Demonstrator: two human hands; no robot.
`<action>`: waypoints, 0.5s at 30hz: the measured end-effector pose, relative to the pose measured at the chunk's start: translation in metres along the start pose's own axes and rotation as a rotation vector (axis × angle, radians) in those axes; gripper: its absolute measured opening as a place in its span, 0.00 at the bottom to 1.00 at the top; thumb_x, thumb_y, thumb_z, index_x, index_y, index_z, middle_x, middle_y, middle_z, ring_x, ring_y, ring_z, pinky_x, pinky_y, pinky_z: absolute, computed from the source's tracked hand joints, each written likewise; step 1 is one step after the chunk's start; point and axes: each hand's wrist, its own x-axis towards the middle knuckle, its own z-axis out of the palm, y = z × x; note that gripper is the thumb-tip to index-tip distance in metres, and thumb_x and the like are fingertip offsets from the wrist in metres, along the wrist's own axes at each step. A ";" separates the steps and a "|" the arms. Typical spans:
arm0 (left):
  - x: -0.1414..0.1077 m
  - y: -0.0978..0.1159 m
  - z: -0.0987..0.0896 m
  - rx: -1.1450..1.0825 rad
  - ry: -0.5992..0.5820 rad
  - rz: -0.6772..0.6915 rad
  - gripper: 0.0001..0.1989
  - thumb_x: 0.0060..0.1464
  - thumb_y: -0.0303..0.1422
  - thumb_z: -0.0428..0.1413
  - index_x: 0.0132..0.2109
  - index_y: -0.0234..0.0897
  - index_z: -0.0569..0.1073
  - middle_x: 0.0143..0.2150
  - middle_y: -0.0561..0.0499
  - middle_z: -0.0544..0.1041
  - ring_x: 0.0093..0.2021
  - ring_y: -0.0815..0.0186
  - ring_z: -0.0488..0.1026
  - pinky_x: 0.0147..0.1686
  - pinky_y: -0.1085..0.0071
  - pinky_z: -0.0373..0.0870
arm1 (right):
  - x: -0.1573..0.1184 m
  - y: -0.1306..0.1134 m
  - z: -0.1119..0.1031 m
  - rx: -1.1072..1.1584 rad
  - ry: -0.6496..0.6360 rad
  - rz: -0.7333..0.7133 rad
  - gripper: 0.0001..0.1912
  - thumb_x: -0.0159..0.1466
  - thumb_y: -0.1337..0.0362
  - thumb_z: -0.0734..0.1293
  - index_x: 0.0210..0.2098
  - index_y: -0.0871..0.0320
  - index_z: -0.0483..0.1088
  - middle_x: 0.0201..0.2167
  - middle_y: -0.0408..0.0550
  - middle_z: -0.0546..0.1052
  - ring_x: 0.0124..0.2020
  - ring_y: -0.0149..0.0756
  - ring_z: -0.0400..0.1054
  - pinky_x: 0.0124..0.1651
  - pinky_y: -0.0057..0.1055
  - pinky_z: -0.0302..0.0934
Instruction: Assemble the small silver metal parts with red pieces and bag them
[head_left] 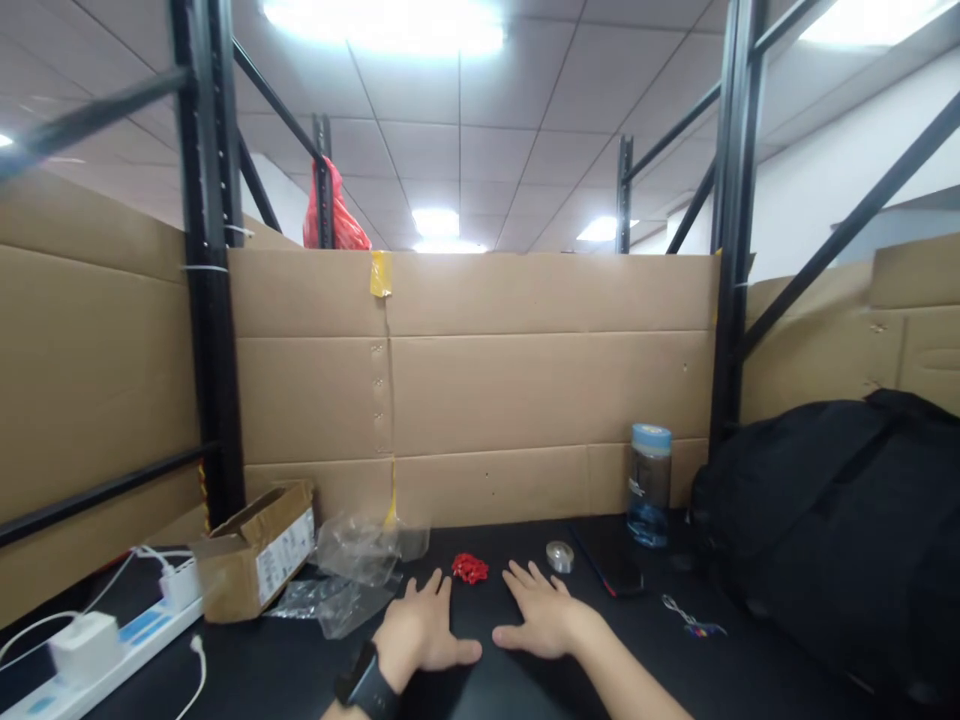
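Both hands lie palm down on the black table, side by side, with the thumbs pointing towards each other and a small gap between them. My left hand (429,627), with a dark watch on its wrist, has its fingers spread and holds nothing. My right hand (544,615) is likewise spread flat and holds nothing. Just beyond the fingertips, between the hands, sits a small red knotted object (470,569). A clear roll of tape (559,557) lies just past my right hand's fingers.
Left: clear plastic bags (356,555), an opened cardboard box (259,560), a white power strip (135,650) with cables. Right: a dark phone-like slab (609,562), a blue-lidded bottle (649,488), a small corded item (697,625), a large black bag (832,540). Cardboard panels (487,390) stand behind.
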 end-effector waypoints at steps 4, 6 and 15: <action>-0.010 0.015 -0.001 0.026 0.015 -0.048 0.63 0.35 0.62 0.56 0.73 0.33 0.51 0.75 0.41 0.45 0.71 0.29 0.45 0.62 0.38 0.59 | -0.006 -0.003 -0.002 -0.013 0.020 0.022 0.53 0.56 0.39 0.67 0.73 0.56 0.47 0.75 0.53 0.43 0.74 0.60 0.35 0.70 0.62 0.37; -0.011 0.015 -0.001 0.027 0.006 -0.057 0.63 0.34 0.62 0.57 0.74 0.36 0.51 0.75 0.40 0.45 0.71 0.29 0.44 0.61 0.36 0.59 | -0.010 -0.004 -0.006 -0.022 0.019 0.019 0.55 0.53 0.40 0.70 0.72 0.57 0.51 0.74 0.55 0.47 0.73 0.63 0.39 0.69 0.60 0.44; -0.004 0.005 -0.004 0.019 -0.102 0.033 0.71 0.22 0.61 0.64 0.74 0.41 0.50 0.75 0.35 0.43 0.71 0.30 0.43 0.65 0.36 0.50 | -0.019 -0.004 -0.015 -0.040 -0.046 -0.014 0.61 0.44 0.42 0.76 0.71 0.57 0.55 0.73 0.60 0.50 0.71 0.69 0.45 0.69 0.52 0.49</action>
